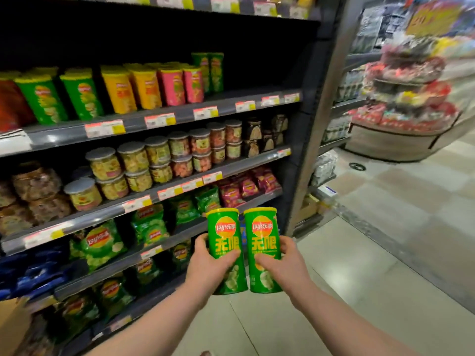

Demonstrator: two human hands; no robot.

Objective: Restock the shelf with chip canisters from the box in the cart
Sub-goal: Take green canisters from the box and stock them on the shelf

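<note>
Left hand [208, 263] grips left canister [225, 235], right hand [282, 263] grips right canister [263, 232], both upright below canister shelf [257, 95], presumably ready to shelve label-forward.

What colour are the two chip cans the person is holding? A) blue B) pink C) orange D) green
D. The left hand grips the left canister and the right hand grips the right canister, and both are green with yellow lids.
</note>
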